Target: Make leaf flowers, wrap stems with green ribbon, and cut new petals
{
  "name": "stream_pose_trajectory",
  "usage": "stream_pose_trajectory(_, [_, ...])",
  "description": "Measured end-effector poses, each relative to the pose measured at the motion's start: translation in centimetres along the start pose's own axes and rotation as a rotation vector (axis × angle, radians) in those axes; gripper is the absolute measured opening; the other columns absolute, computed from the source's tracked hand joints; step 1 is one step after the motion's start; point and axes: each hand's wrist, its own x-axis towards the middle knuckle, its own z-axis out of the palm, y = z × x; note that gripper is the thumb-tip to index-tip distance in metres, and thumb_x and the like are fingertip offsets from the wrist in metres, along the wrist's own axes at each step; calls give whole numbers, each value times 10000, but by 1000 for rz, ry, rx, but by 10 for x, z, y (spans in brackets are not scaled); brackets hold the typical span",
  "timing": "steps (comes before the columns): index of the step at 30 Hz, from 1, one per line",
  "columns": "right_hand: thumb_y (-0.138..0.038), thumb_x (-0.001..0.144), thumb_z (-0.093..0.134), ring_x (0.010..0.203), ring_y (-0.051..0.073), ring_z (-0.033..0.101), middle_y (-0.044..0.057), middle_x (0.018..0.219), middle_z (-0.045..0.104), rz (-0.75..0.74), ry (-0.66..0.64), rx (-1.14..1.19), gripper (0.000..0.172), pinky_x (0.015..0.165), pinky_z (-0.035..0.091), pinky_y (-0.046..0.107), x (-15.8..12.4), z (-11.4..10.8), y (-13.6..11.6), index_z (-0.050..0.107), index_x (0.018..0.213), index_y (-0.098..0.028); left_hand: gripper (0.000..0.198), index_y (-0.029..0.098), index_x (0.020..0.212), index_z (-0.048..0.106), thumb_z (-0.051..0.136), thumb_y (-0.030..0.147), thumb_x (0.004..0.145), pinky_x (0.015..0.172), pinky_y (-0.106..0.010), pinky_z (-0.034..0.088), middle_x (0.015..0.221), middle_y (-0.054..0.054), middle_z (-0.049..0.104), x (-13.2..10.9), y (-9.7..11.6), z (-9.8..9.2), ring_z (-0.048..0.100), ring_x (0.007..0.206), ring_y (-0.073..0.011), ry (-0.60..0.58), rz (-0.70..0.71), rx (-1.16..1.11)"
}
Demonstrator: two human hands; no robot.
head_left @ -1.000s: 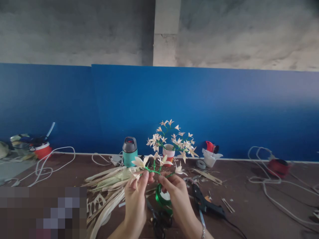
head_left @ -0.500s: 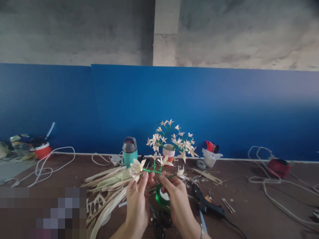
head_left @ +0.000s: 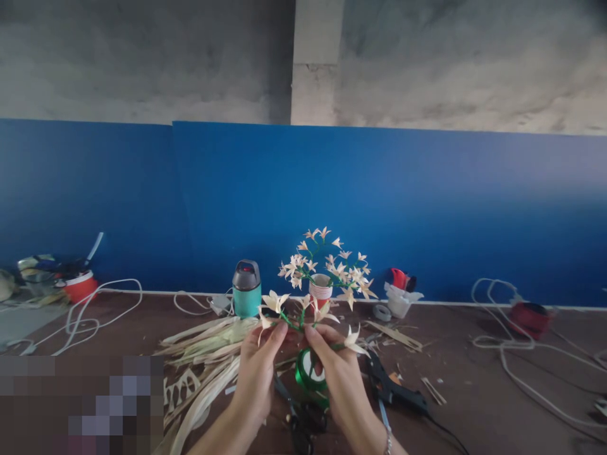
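- Nearest, by the worktop's (head_left: 474,392) front edge, dark scissors (head_left: 303,422) lay between the two wrists.
- The left hand (head_left: 256,379) and the right hand (head_left: 339,379) were raised just above them. Each pinched the flower sprig (head_left: 275,302) by its green stem, thumb against fingertips.
- The green tape roll (head_left: 310,371) sat between the hands, under the stem. Whether it hung from the stem or a finger steadied it could not be told.
- The sprig carried several pale, star-shaped blooms on thin, green-wrapped branches. One bloom jutted out past the right thumb. Binding looked well advanced but, with the roll close by, probably unfinished.
- A black glue gun (head_left: 391,388) lay right of the hands, and pale leaf strips (head_left: 208,344) fanned out to the left.
- At the back edge stood a paper cup (head_left: 321,289) with a fuller flower spray (head_left: 327,262) in it, and beside it a teal flask (head_left: 247,289).
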Motion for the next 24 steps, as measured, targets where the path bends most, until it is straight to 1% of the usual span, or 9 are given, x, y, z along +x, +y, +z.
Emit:
stream_pose_trajectory(2, [-484, 647, 733, 406, 47, 300, -52, 476, 465, 28, -9, 24, 349, 383, 201, 194, -2, 0, 1, 634, 669, -150, 272, 124, 778, 678, 790, 313, 616, 603, -277, 513, 681, -53, 712, 0, -1, 0, 663, 617, -188, -10, -14, -30])
stream_pose_trajectory(6, [-435, 705, 703, 408, 36, 332, -23, 521, 535, 76, -113, 55, 330, 397, 204, 185, -2, -2, 0, 597, 604, -139, 256, 143, 659, 620, 797, 320, 604, 555, -231, 476, 603, -7, 671, 3, -2, -2, 618, 552, -135, 7, -33, -58])
stream_pose_trajectory(9, [-409, 709, 702, 404, 35, 361, -12, 542, 561, 131, -258, 121, 303, 403, 216, 180, 0, -4, -1, 614, 627, -131, 267, 155, 622, 584, 792, 321, 610, 547, -213, 457, 575, 18, 644, 8, 3, -6, 589, 537, -111, 29, -4, -47])
stream_pose_trajectory(12, [-322, 667, 744, 419, 39, 425, 13, 584, 610, 186, -399, 169, 244, 425, 264, 174, 1, -5, -2, 622, 611, -119, 275, 155, 622, 587, 807, 316, 584, 558, -208, 459, 575, 22, 636, 13, 10, -10, 597, 566, -115, 93, 56, -20])
stream_pose_trajectory(14, [-290, 649, 765, 426, 41, 459, 24, 605, 640, 207, -422, 186, 229, 433, 282, 167, 0, -5, -3, 620, 601, -120, 276, 152, 630, 595, 810, 317, 581, 556, -199, 460, 577, 19, 635, 16, 13, -11, 597, 573, -111, 115, 85, -17])
stream_pose_trajectory(18, [-300, 653, 777, 393, 36, 472, 28, 584, 653, 251, -448, 235, 248, 414, 287, 153, 0, -5, -2, 622, 586, -119, 262, 146, 633, 594, 808, 294, 602, 562, -178, 469, 614, 9, 651, 17, 14, -14, 599, 587, -97, 67, 64, -64])
stream_pose_trajectory(21, [-296, 634, 788, 359, 22, 457, 25, 568, 650, 368, -484, 302, 228, 393, 291, 139, 2, -6, 1, 667, 643, -104, 259, 144, 652, 597, 819, 261, 591, 558, -175, 478, 642, 8, 659, 17, 13, -13, 598, 577, -89, 32, 27, -131])
stream_pose_trajectory(24, [-277, 596, 805, 336, 6, 438, 1, 548, 634, 493, -501, 371, 249, 386, 299, 125, 3, -7, 4, 701, 732, -96, 262, 140, 668, 608, 832, 233, 569, 549, -169, 478, 640, 12, 657, 18, 12, -13, 589, 558, -80, 20, 1, -174])
